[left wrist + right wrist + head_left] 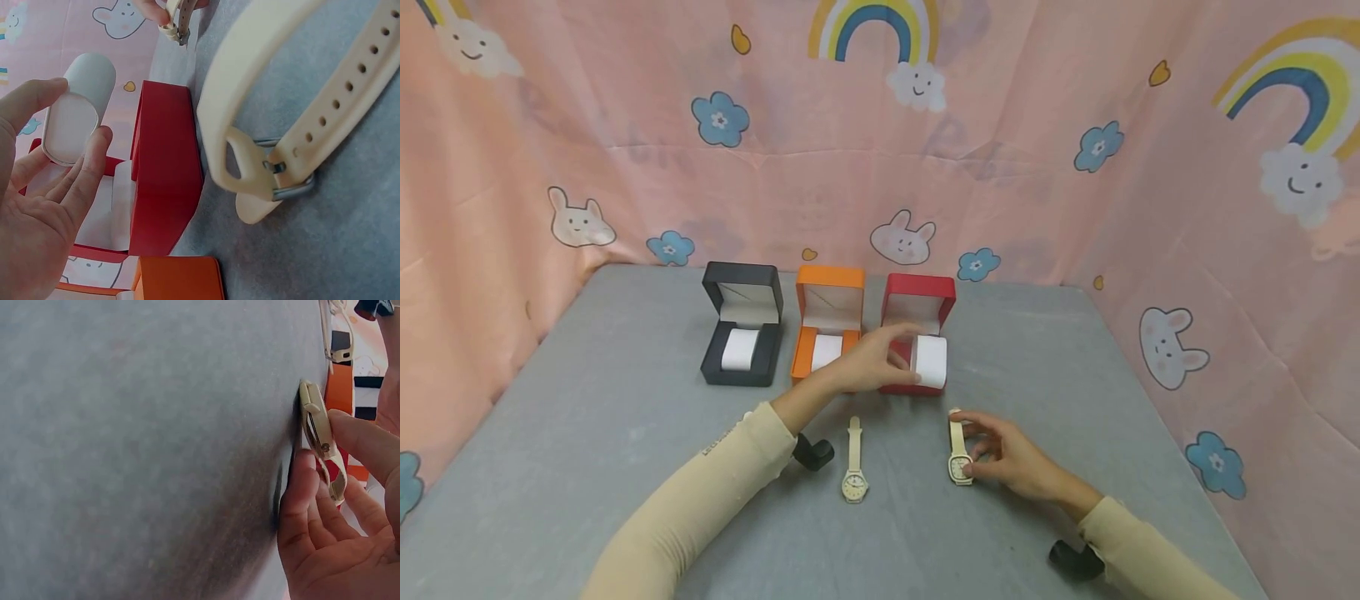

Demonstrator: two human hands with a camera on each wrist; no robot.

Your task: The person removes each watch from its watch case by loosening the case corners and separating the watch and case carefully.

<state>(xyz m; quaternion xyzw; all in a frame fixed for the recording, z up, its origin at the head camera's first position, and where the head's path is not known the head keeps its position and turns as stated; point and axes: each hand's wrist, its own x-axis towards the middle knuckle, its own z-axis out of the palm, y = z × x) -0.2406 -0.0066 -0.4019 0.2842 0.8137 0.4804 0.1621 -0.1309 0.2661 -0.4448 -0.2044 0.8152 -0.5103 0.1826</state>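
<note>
My left hand (871, 360) pinches a white watch cushion (90, 81) by its ends, thumb on one side and fingertips on the other. The cushion is raised out of the open red watch box (920, 286), whose pale inside shows in the left wrist view. With its thumb and fingers, my right hand (1018, 460) grips a cream wristwatch (957, 440) with a squarish case, low over the grey table. A second cream wristwatch (853, 485), round-faced, lies on the table between the two arms; its buckled strap (250, 165) looms close in the left wrist view.
Left of the red box stand an open orange watch box (831, 277) and an open black watch box (741, 273), each with a white cushion inside. A pink patterned curtain (820, 200) hangs behind the grey table (647, 333) and along its sides.
</note>
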